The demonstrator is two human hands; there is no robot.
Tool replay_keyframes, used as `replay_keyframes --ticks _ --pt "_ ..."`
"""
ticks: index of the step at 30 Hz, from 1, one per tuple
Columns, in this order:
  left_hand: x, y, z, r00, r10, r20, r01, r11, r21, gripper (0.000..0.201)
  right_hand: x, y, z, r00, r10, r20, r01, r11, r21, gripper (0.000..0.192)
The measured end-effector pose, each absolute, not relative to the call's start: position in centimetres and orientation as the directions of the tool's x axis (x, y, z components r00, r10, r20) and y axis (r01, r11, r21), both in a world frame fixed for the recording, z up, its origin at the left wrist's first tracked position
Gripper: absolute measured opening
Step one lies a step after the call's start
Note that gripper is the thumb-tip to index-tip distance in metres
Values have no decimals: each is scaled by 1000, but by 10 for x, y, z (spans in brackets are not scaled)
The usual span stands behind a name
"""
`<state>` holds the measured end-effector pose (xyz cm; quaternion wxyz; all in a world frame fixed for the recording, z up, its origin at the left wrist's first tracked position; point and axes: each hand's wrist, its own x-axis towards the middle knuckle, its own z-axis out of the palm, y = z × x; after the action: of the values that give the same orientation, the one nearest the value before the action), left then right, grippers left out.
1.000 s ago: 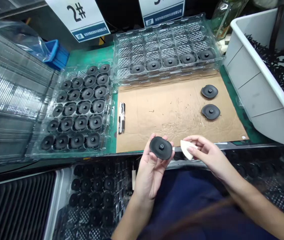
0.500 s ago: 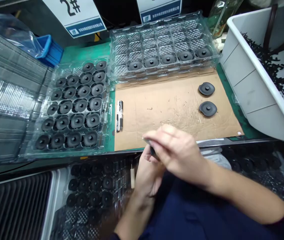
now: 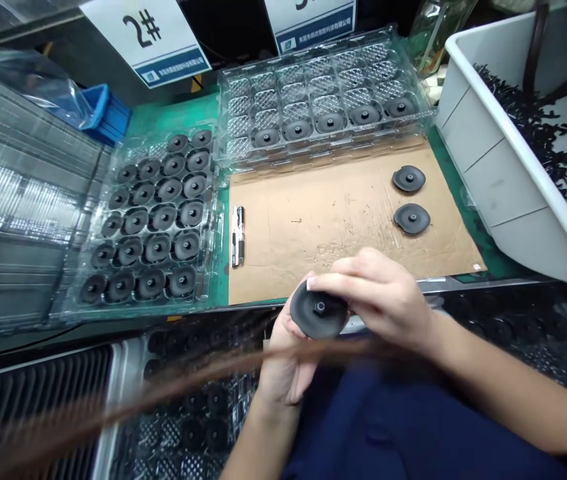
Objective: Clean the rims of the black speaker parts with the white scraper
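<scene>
Cardboard sheet (image 3: 343, 220) on tabletop (image 3: 173, 110): unchanged, two loose discs (image 3: 412, 219) at its 3 o'clock edge as before. Right hand (image 3: 388, 303) has shifted off the black disc (image 3: 318, 311), which was hidden half a second ago; face with centre hub now visible. Left hand (image 3: 286, 360) grip closed on the disc from below, at 6 o'clock of the sheet. Right hand fingertips pinch its upper rim.
</scene>
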<state>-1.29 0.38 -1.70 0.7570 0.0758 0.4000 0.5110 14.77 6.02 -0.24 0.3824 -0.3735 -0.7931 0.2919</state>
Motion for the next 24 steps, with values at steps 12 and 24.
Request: replay_keyframes --ticks 12,24 --pt "-7 4 -11 395 794 -463 -704 585 402 53 193 21 -66 -186 883 -432 87 -423 -902 29" --pt "1 -1 -16 361 777 -516 -646 607 462 57 167 48 25 -556 717 419 324 652 -685 23"
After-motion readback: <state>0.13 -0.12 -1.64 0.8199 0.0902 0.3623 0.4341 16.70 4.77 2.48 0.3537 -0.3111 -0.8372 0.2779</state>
